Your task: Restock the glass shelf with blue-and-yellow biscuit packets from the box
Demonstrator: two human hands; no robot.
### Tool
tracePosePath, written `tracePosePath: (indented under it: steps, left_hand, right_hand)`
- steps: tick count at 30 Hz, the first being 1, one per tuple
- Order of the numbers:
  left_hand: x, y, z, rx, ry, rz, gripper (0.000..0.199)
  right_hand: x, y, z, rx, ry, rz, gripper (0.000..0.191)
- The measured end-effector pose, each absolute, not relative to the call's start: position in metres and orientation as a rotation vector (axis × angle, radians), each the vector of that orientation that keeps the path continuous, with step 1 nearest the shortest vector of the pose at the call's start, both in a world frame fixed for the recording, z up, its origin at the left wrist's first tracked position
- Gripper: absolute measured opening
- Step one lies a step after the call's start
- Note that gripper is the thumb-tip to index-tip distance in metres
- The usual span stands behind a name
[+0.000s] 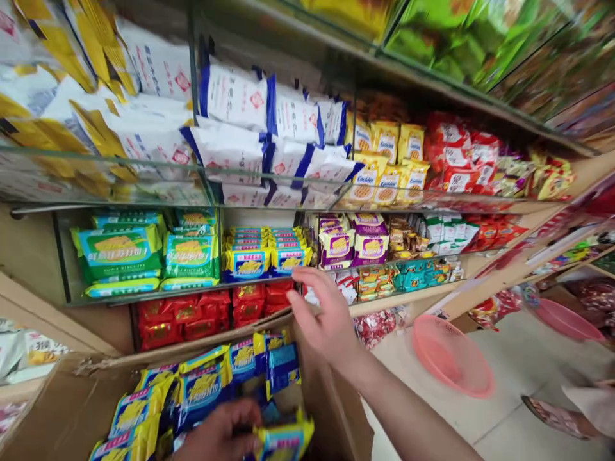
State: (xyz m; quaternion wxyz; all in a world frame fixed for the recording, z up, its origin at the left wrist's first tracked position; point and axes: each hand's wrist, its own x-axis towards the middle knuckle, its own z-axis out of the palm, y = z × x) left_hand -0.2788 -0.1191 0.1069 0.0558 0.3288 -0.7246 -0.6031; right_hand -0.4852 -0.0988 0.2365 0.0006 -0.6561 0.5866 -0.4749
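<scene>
Several blue and yellow biscuit packets point(202, 387) lie in an open cardboard box point(52, 397) at the bottom left. Inside the box my left hand point(221, 429) has its fingers around the edge of one packet point(283, 442), slightly blurred. Above the box's right side, my right hand point(327, 314) has thumb and index finger apart, near the shelf edge, with nothing between them. Just behind its fingertips, matching blue and yellow packets point(247, 261) stand in rows on the glass shelf, between green biscuit packets point(120, 253) and purple ones point(369, 246).
Glass shelves point(288, 208) of wrapped snacks cross the view, with red packets point(182, 317) low behind the box. Pink baskets point(451, 355) sit on the floor at right. Another person's foot point(557, 416) shows at lower right.
</scene>
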Motion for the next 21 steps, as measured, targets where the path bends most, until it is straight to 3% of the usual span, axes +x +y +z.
tracePosePath:
  steps: [5,8,11,16,21]
  left_hand:
    - [-0.275,-0.139,0.141,1.084,-1.637,-1.880,0.035]
    - [-0.274,-0.143,0.155,1.135,-1.365,-1.829,0.038]
    - [-0.276,-0.139,0.162,1.117,-1.166,-1.864,0.038]
    - [-0.278,-0.133,0.159,0.950,-1.146,-1.947,0.046]
    - [-0.273,-0.138,0.138,0.871,-1.264,-1.958,0.045]
  right_hand:
    - [-0.479,-0.089,0.197,-1.527,1.507,-1.050,0.030]
    - [-0.470,-0.091,0.173,-1.333,1.440,-1.049,0.040]
    - [-0.462,-0.098,0.168,-1.094,1.310,-1.160,0.037]
    - [-0.454,-0.101,0.168,-0.892,1.200,-1.313,0.042]
    - [-0.455,-0.096,0.156,-0.955,1.093,-1.149,0.037]
